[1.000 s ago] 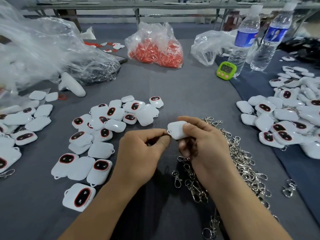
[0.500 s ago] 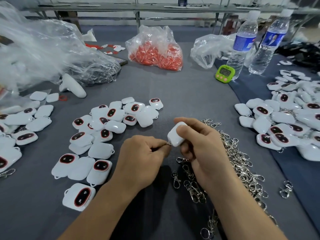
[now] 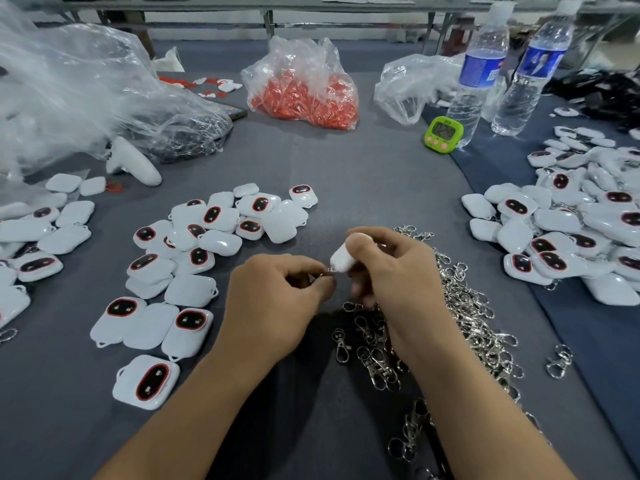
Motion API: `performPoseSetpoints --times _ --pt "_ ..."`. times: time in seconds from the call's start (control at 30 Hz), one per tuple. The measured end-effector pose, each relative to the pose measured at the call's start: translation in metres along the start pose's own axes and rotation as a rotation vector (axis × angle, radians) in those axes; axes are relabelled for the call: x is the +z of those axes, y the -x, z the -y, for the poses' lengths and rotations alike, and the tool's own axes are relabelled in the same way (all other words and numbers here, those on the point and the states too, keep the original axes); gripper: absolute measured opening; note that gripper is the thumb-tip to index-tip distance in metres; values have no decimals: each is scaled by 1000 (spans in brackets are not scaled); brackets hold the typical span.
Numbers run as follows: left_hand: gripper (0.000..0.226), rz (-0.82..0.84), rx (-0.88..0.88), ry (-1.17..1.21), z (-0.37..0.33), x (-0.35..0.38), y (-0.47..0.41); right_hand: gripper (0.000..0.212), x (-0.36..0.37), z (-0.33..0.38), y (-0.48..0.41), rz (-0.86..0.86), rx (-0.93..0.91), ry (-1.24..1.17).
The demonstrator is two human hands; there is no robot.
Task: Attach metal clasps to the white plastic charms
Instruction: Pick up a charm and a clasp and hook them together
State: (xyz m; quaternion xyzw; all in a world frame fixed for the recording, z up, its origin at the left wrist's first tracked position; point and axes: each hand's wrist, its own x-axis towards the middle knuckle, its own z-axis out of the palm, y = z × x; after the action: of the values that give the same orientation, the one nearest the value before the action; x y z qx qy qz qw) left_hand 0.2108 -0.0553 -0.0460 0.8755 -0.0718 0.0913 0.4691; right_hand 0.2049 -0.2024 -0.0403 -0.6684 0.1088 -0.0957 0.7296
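Note:
My right hand [image 3: 394, 278] grips a white plastic charm [image 3: 339, 259], tilted with its lower corner toward my left hand. My left hand [image 3: 277, 299] pinches a small metal clasp [image 3: 325, 271] right at that corner; most of the clasp is hidden by my fingers. A heap of loose metal clasps [image 3: 464, 306] lies under and to the right of my right hand. Several loose charms [image 3: 194, 244] with dark red-rimmed ovals lie to the left.
A further pile of charms [image 3: 571, 230] sits at the right. At the back are a bag of red parts [image 3: 304, 91], crumpled clear plastic bags [image 3: 86, 98], a green timer [image 3: 443, 133], two water bottles [image 3: 478, 77] and a white controller [image 3: 135, 164].
The charm in my right hand has turned from lying flat to tilting edge-on, and both hands have shifted slightly lower on the table.

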Motion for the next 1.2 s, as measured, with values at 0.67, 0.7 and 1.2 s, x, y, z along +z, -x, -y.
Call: performPoseSetpoints --times 0.67,0.7,1.2 --pt "4 72 219 -218 -1 8 3 11 1 -3 2 -27 -119 154" --pt "5 86 138 -75 0 9 1 17 0 0 0 -40 -42 -1" --pt "24 75 380 -435 -4 2 -4 18 8 -9 11 -71 -444 442"
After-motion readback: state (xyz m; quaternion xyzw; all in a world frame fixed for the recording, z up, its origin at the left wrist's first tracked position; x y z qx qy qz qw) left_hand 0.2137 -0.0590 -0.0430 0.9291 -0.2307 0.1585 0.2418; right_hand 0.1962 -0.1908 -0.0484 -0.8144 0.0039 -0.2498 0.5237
